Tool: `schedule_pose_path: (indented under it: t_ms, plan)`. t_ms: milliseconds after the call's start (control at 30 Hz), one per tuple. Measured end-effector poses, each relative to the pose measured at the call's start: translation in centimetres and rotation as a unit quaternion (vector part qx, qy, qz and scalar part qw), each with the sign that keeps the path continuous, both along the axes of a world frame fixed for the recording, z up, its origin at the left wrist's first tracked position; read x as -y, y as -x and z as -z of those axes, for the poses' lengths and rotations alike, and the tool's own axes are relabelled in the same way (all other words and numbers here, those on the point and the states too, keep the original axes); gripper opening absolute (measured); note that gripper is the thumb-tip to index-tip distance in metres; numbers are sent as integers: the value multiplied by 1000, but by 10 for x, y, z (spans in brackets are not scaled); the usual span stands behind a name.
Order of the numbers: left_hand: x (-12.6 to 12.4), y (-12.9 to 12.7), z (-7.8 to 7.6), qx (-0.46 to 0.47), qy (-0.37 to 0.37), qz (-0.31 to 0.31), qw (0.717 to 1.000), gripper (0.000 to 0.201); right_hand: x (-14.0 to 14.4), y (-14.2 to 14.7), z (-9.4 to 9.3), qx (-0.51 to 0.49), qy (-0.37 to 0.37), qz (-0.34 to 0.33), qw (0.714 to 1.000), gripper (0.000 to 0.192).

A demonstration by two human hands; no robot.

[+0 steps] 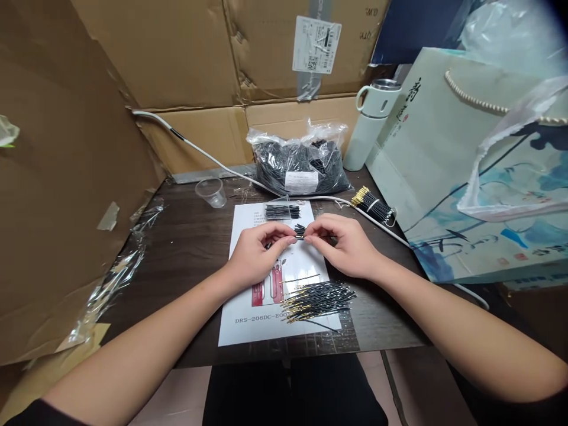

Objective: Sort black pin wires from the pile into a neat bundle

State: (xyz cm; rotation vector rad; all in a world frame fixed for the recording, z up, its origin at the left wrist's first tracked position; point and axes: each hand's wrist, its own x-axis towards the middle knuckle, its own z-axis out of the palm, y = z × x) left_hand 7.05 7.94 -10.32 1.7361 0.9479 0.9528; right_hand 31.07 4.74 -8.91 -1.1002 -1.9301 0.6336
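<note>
My left hand (261, 251) and my right hand (344, 242) meet above a printed sheet (237, 284), thumbs and fingertips pinched. Between the fingertips runs a thin black wire (300, 237) with a small bright spot; its ends are hidden by the fingers. Just behind it shows a small clump of black pieces (299, 228), partly covered by my hands. Farther back on the sheet lies a neat row of short black pieces (283, 211). Nearer to me is a loose pile of black wires (317, 300) with gold-coloured tips.
A clear plastic bag of black pieces (302, 163) stands at the back. Around it are a plastic cup (212, 193), a white cable (213, 160), a pale bottle (370, 127), a tied wire bundle (373, 205) and a paper bag (444, 177). Cardboard (177, 53) walls the desk.
</note>
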Motion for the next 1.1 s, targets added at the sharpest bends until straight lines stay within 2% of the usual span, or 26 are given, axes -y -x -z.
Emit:
schedule_pose_path:
  t_ms: [400,767,1100]
  plan:
    - [-1,1,2,-3,-11,-1,1000,17,4,3,1,-11,-22,9,1000,8]
    - [2,3,-5,-79,-105,22,991,8,4,3,4,5,-34,-19,999,10]
    - [5,2,-5,-85,-141,32,986,6,4,4,9,2,-18,-26,999,9]
